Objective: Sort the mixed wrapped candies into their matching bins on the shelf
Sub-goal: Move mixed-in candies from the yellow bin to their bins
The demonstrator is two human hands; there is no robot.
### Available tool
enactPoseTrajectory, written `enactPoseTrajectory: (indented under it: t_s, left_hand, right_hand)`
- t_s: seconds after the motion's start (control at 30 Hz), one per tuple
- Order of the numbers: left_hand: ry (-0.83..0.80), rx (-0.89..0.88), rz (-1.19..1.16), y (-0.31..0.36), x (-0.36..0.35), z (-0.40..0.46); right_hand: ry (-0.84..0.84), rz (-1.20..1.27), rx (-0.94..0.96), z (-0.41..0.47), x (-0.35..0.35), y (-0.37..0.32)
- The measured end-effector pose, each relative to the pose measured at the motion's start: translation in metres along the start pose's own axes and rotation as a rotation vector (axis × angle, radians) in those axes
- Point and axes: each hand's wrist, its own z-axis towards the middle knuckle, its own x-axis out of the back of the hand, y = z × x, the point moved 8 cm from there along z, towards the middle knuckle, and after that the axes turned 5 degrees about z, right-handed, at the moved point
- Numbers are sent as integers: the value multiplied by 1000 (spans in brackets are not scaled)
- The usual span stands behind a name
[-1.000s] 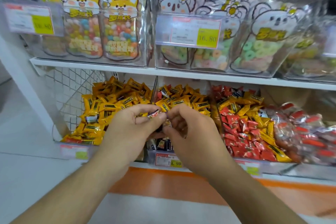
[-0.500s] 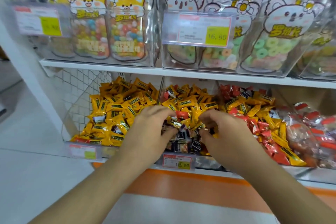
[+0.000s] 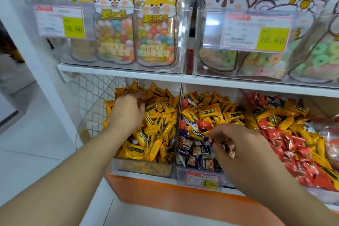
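Observation:
Three clear bins stand side by side on the lower shelf. The left bin [image 3: 141, 169] holds yellow wrapped candies [image 3: 159, 124]. My left hand [image 3: 126, 112] is over that heap, its bent fingers down among the wrappers, fingertips blurred. The middle bin [image 3: 183, 172] holds a mix of yellow candies [image 3: 211, 111], red ones [image 3: 205, 124] and dark purple ones [image 3: 192, 147]. My right hand [image 3: 238, 147] is in this bin, fingers curled round a few small candies at the front. The right bin's pile mixes red candies [image 3: 293, 152] with yellow ones.
The upper shelf [image 3: 128, 73] carries clear boxes of jars and pouches of coloured sweets with price tags [image 3: 256, 31]. A wire mesh panel [image 3: 93, 101] closes the left side. A price label [image 3: 201, 180] hangs on the middle bin. White floor lies to the left.
My left hand has left the middle bin and moved left and up into the yellow-candy bin. My right hand stayed in the middle bin. The camera has come closer.

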Motion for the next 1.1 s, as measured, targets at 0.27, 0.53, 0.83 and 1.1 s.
enactPoseTrajectory:
  t_s: [0.27,0.53,0.83,1.1]
  left_hand:
    - [-82,-71,124,-18,-28,18]
    - [105,-20,-90,-19,-7,19]
    - [-140,142,-681,28,30,-45]
    - [-383,140,-787,100,24,-113]
  right_hand:
    - [-40,11,8,11,-12,-3]
    - [-34,16,9,9,-12,-3]
    - [-20,86,30,7,-8,-14]
    - [118,36,118,-4,14,-24]
